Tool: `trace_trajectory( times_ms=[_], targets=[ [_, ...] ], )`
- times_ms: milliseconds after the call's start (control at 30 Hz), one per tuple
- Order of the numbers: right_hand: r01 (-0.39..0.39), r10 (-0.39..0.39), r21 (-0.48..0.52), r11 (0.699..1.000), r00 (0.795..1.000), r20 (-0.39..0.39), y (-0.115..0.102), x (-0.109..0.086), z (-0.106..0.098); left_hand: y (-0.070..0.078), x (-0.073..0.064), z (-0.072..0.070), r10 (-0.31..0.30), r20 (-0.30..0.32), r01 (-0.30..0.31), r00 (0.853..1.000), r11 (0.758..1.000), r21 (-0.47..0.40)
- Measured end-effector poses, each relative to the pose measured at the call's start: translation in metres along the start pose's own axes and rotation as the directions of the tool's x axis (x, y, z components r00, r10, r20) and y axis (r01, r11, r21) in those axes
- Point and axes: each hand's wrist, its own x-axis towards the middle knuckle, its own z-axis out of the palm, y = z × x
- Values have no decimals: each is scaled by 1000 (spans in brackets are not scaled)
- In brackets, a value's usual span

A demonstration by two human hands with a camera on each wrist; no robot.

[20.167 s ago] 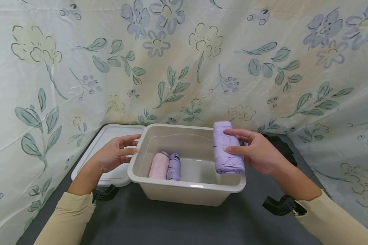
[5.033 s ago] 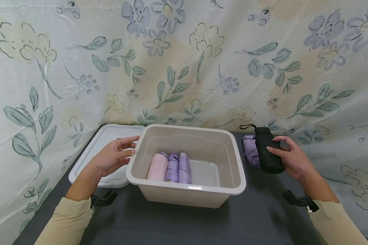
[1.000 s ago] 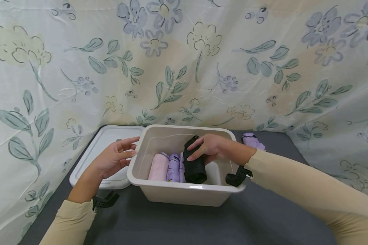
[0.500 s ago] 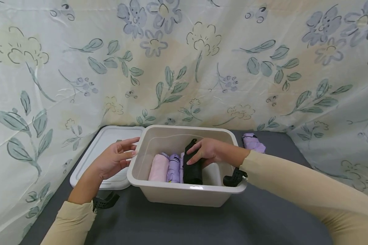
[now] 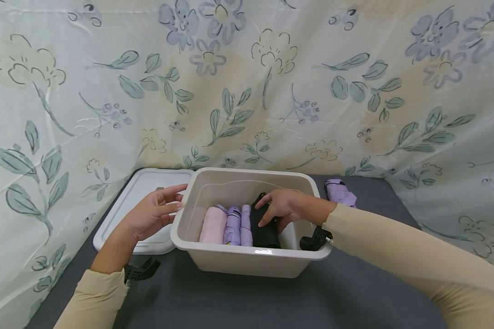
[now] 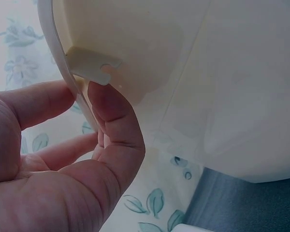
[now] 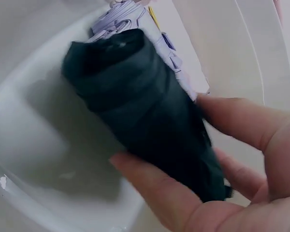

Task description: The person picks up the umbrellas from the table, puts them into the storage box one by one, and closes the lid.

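Note:
My left hand pinches the left rim of a beige plastic bin; in the left wrist view, the fingers bend at its edge. Inside the bin my right hand has thumb and fingers around a black folded umbrella, which the right wrist view shows tilted between them. To its left, side by side, lie a slim purple folded umbrella, another purple folded umbrella and a pink rolled bundle. The black umbrella's far end is partly hidden by my fingers.
A white lid lies on the dark table, left of and partly behind the bin. Beyond the bin's right side is a crumpled purple folded umbrella. A flowered curtain hangs close behind.
Over five seconds, the black umbrella went from the table at right into the bin. In the last half second it shifted slightly right, uncovering the slim purple umbrella. My left hand stays put.

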Motion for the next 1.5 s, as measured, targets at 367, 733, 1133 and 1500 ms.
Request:
trace_trajectory(
  times_ms=[367,733,1133,1500],
  targets=[
    [15,-15,-100,995,1000,4,-6,-3,-3,4,1,0,6,15,-6,1000,1000,-3],
    [79,-77,-53,995,996,46,-16,-19,-20,5,3,-3,-19,-2,19,1000,1000,24],
    [161,-160,3,987,979,124,-18,-36,-46,9,4,-2,-31,-13,32,999,999,22],
    [268,-281,120,956,953,111,-10,-54,-67,10,4,-1,-37,-19,38,999,999,26]
  ],
)
